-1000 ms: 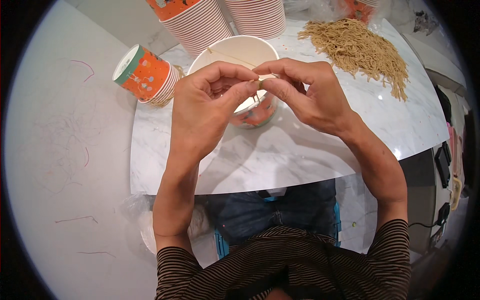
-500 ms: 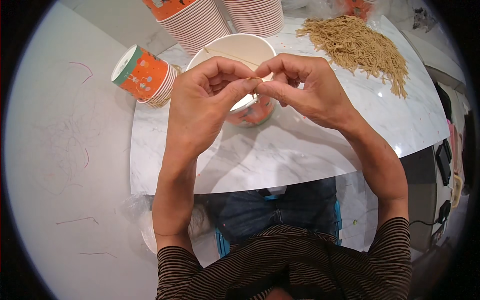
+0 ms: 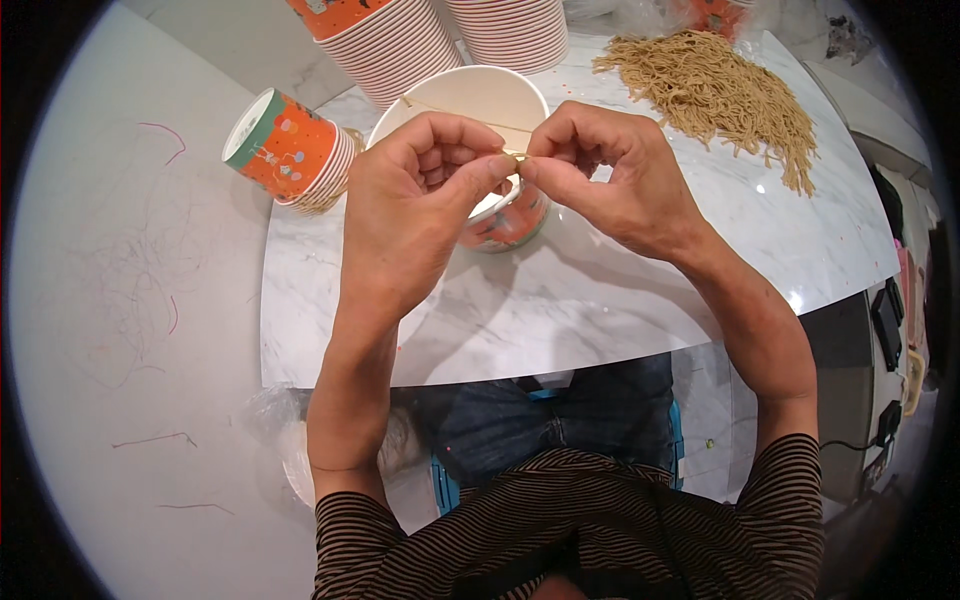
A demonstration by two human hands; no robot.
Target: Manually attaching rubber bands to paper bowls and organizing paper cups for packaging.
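Note:
A paper bucket (image 3: 507,222), orange and green outside and white within, stands on the table in front of me. A tan string (image 3: 455,115) runs across its mouth from the far left rim towards my fingers. My left hand (image 3: 400,215) is closed, thumb and forefinger pinching the string above the bucket's near side. Fingertip to fingertip with it, my right hand (image 3: 625,185) pinches the same string, a small loop showing between them. Both hands hide part of the rim, and whether the loop is knotted cannot be made out.
Left of the bucket, a short stack of orange-and-green paper buckets (image 3: 290,148) lies tilted. Tall bucket stacks (image 3: 395,60) rise behind. A heap of tan strings (image 3: 715,105) covers the far right of the marble-patterned table (image 3: 600,310), whose curved front edge lies before my lap.
My fingertips have shifted slightly, and more of the string loop shows between them. The bucket has moved a little to the left.

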